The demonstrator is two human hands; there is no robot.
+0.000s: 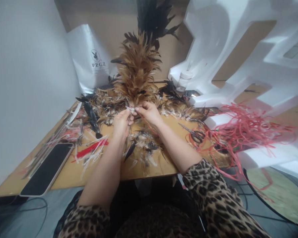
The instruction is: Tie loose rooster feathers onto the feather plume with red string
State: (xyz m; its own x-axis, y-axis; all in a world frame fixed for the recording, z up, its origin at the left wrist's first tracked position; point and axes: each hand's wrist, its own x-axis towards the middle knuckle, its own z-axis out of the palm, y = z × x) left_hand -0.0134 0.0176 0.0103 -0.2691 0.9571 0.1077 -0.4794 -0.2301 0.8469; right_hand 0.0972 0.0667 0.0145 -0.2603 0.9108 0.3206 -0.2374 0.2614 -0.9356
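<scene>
A tall bundle of brown feathers (139,71), topped with black feathers (152,19), stands upright in front of me. At its pale lower end, my left hand (123,121) is closed in a pinch around the whitish quill ends. My right hand (150,114) pinches the same base from the other side, fingertips almost touching the left ones. A thin reddish strand seems to run below the right fingers, though it is blurred. Loose feathers (146,145) lie on the table below my hands. More brown feathers (104,104) are heaped behind them.
Scissors (197,135) lie right of my forearm, beside tangled red plastic strips (250,129). A phone (48,168) rests on the table's (136,170) left side, near red strips (91,148). White foam pieces (208,49), a jar (183,81) and a white bag (89,62) stand behind.
</scene>
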